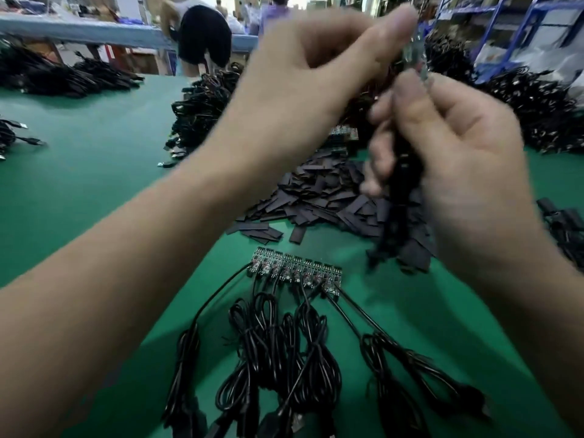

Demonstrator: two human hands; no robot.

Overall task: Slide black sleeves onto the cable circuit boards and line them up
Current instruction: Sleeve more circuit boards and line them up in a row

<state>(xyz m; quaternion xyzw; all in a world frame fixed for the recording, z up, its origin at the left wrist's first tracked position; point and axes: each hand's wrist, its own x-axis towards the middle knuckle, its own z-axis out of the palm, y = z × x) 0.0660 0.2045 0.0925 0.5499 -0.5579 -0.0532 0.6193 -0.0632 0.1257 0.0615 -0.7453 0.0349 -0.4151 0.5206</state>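
Both hands are raised above the green table (94,159) and blurred by motion. My left hand (309,67) pinches the top of a small greenish circuit board (417,55) between thumb and fingers. My right hand (448,147) curls round a black sleeve and cable (401,184) that hangs below the board. Whether the sleeve is on the board I cannot tell. On the table below, a row of several bare circuit boards (297,273) lies side by side, their coiled black cables (284,358) trailing toward me. A heap of loose black sleeves (322,197) lies behind the row.
Large piles of black cables lie at the far middle (202,112), far left (57,77) and far right (543,115). A few more cable ends (19,134) sit at the left edge. A person (202,36) bends over behind the table; blue shelving (518,30) stands at the back right.
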